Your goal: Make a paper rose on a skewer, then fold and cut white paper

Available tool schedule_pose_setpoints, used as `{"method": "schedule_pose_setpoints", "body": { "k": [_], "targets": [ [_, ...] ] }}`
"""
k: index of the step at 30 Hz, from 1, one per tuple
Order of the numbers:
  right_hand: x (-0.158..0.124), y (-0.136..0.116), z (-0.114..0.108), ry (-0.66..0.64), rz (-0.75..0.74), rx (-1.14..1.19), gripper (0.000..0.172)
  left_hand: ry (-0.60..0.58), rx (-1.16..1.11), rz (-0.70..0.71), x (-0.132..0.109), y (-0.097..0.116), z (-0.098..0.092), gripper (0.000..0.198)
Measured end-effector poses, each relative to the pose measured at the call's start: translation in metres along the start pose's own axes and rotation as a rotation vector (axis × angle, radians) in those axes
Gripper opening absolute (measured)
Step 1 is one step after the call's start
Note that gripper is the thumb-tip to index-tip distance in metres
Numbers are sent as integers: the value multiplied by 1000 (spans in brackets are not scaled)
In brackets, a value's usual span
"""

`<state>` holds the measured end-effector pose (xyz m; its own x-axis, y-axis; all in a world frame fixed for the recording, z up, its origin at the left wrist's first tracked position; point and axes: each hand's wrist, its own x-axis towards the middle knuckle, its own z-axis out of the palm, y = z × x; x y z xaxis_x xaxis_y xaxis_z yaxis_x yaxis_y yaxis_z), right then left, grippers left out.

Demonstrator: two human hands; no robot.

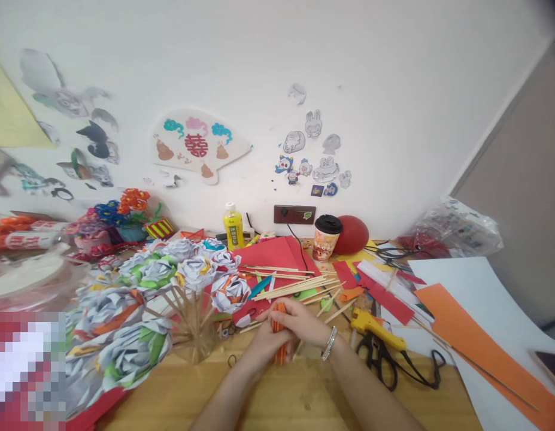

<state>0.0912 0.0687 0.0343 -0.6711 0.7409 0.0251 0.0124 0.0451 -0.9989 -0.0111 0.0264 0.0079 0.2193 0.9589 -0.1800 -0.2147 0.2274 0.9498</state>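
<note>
Above the wooden tabletop, my left hand (263,336) and my right hand (304,323) meet around a bundle of folded orange paper (281,354). Both are closed on it, and their fingers hide most of its middle. Narrow layered edges of the paper stick out above and below the grip. Thin wooden sticks (299,288) lie scattered just beyond my hands. To the right of my right hand rest a yellow glue gun (378,329) and black-handled scissors (376,359).
Folded paper flowers (138,317) crowd the left, beside a clear cup (194,335) of sticks. A yellow bottle (233,227), a lidded paper cup (326,238) and a red balloon (352,234) stand near the wall. Orange sheet (488,353) and white sheet (466,275) cover the right.
</note>
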Motion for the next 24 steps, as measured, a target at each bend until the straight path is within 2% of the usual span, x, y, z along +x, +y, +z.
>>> {"method": "schedule_pose_setpoints", "body": {
  "k": [4, 7, 9, 12, 14, 17, 20, 24],
  "targets": [
    [-2, -3, 2, 57, 101, 97, 33, -119, -57, -48, -4, 6, -2, 13],
    [-2, -3, 2, 87, 145, 93, 32, -141, -86, -54, -5, 8, -5, 20],
    [0, -1, 2, 92, 109, 61, 31, -129, -87, -49, -4, 8, -8, 21],
    [3, 3, 3, 101, -35, -52, 27, -5, -60, -11, -2, 9, -10, 20],
    [5, 6, 3, 103, -107, -201, 21, 115, -48, 23, 1, 7, -9, 28],
    [6, 7, 5, 113, -98, -453, 13, 228, -67, 46, 8, -2, -4, 30],
    [14, 5, 3, 131, -68, -595, 15, 287, -118, 47, 17, -14, -3, 17],
    [52, -5, -5, 111, -113, -654, 20, 389, -204, 62, 25, -18, -16, 16]
  ]
}}
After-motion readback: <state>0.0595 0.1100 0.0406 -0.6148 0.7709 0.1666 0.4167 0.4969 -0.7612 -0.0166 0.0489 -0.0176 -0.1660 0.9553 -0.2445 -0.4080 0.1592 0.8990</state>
